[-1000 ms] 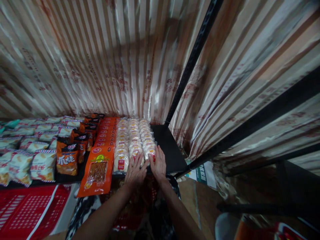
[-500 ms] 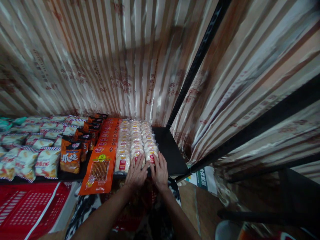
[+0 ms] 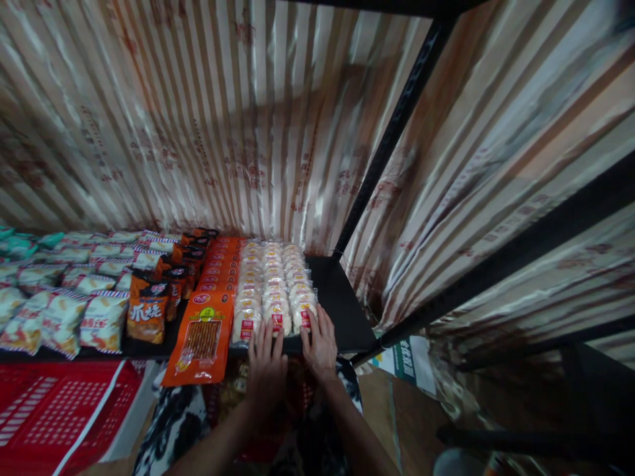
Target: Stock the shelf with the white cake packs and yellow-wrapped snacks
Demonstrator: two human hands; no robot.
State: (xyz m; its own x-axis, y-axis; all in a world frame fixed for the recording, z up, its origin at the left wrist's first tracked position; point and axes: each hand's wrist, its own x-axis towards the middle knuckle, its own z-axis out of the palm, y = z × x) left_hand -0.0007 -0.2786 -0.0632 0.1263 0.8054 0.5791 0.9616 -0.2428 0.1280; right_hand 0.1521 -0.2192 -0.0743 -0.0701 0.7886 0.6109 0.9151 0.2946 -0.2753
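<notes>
Three columns of white round snacks in clear packs point(image 3: 273, 284) stand at the centre of the frame, a little below its middle, running from the back of a black shelf point(image 3: 342, 301) to its front edge, each front pack showing a red label. The left hand point(image 3: 268, 363) is just below the middle column, back upward, fingers stretched out and slightly parted, their tips at the lower edge of the front pack; whether they press on it cannot be told. The right hand point(image 3: 320, 347) lies to its right, a small gap between the two, its thumb and fingers spread and the tips against the right side of the right column's front pack. Left of the columns, flat orange packets point(image 3: 198, 340) overlap in a line, the nearest jutting past the shelf's front edge. Beside them, left of centre, stand orange-and-black bags point(image 3: 146, 311), then rows of pale bags with striped edges point(image 3: 104, 324), with green bags point(image 3: 20, 246) at the far left. A red basket point(image 3: 59, 413) fills the lower left corner. Striped sheeting point(image 3: 223, 132) covers the upper frame, and a slanting black post point(image 3: 384, 139) crosses it right of centre.
</notes>
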